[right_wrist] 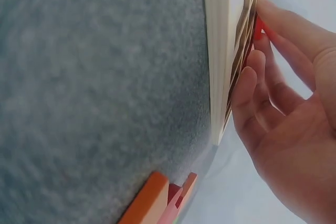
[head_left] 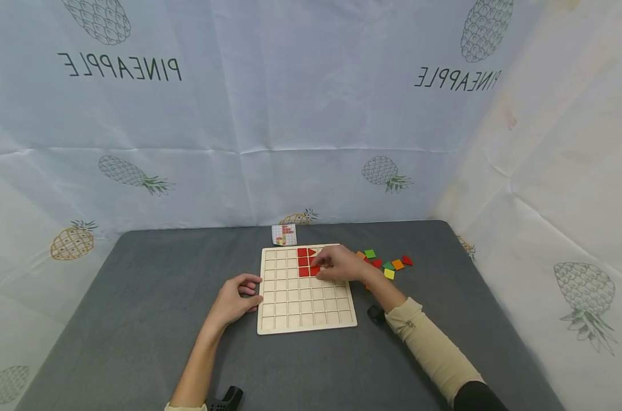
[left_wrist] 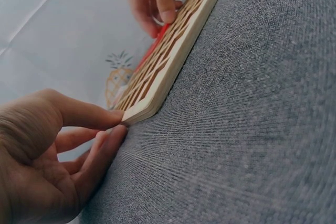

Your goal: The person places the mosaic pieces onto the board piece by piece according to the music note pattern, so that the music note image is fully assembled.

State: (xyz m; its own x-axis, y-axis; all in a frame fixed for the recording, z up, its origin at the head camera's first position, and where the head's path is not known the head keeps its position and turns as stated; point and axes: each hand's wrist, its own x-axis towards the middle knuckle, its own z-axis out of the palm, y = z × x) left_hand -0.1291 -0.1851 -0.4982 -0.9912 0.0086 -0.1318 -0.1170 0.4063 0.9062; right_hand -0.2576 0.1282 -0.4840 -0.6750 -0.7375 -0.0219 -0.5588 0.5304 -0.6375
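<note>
A pale wooden board with a grid of square recesses lies on the table. Red tiles fill some cells near its far edge, among them a red triangle. My left hand holds the board's left edge, thumb and fingertips against the rim. Over the board's upper right part, my right hand pinches a red tile between thumb and fingers, close against the grid. The hand hides part of the cells there.
Right of the board lies a loose pile of tiles, including a green one, a yellow one and an orange one. A small pattern card sits behind the board. Pineapple-print cloth hangs beyond the grey table.
</note>
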